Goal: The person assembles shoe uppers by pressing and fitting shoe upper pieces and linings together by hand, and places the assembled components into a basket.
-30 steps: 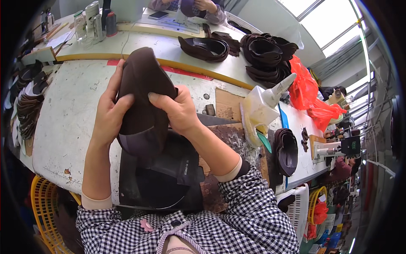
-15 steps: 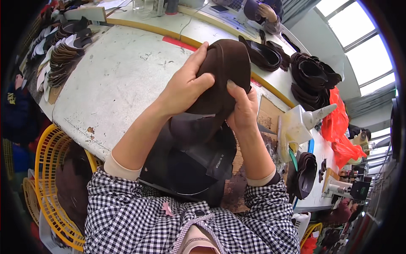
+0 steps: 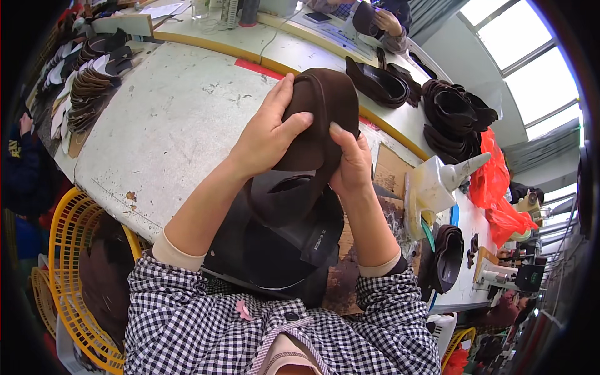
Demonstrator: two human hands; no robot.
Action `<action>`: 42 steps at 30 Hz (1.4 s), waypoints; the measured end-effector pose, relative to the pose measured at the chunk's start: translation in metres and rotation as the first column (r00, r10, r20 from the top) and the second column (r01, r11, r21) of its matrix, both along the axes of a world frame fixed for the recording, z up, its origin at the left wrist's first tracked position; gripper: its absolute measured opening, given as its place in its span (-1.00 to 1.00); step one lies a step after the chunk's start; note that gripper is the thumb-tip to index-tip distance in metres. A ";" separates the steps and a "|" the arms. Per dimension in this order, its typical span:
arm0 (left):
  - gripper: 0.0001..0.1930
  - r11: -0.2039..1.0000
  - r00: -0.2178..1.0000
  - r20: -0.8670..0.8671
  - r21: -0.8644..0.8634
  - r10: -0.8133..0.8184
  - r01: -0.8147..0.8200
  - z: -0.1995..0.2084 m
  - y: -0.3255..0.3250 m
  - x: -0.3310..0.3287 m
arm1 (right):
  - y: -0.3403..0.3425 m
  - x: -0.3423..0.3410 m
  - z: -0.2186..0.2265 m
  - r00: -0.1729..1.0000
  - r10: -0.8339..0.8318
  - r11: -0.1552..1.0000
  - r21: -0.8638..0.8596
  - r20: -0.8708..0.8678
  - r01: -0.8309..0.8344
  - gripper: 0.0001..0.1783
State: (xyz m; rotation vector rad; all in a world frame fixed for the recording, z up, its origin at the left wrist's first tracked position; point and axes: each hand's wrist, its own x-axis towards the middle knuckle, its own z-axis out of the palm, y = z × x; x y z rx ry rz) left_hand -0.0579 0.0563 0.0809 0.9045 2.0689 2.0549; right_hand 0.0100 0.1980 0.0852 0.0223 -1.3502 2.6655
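A dark brown leather shoe upper (image 3: 337,97) is held up in front of me by both hands, above the near edge of the table. My left hand (image 3: 265,134) is wrapped round its left side, thumb pressed on the front face. On the right side, my right hand (image 3: 351,159) grips it with the thumb on top; the other fingers are mostly hidden behind it. A lower part of the upper hangs down below my hands, with a fold in it. Beneath lies a black sheet-like piece (image 3: 262,250) across my lap.
White worktable (image 3: 162,112) to the left, with stacked uppers (image 3: 94,87) beyond. On the right stand a spouted glue bottle (image 3: 431,187), a red plastic bag (image 3: 490,181) and piled dark uppers (image 3: 453,115). A yellow basket (image 3: 65,262) sits at lower left. Across the table, a co-worker's hand (image 3: 389,22) holds a dark piece.
Both hands have come down slightly with the upper, its top edge lower than before. Their grip looks the same. A dark fold now shows in the part hanging below.
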 end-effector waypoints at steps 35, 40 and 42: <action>-0.68 0.926 0.850 -0.514 -0.257 0.112 -0.278 -0.095 -0.057 0.046 | 0.088 -0.009 -0.043 0.993 -0.043 0.090 0.990 -0.107 0.110 -0.70; -0.75 0.985 0.814 -0.577 -0.171 -0.072 -0.034 -0.052 -0.048 0.091 | 0.088 0.102 -0.021 0.897 -0.081 0.015 0.900 -0.434 0.436 -0.65; -0.75 0.976 0.794 -0.598 -0.215 -0.109 -0.028 -0.049 -0.037 0.110 | 0.102 0.156 -0.028 0.861 0.036 -0.190 0.842 -0.507 0.504 -0.56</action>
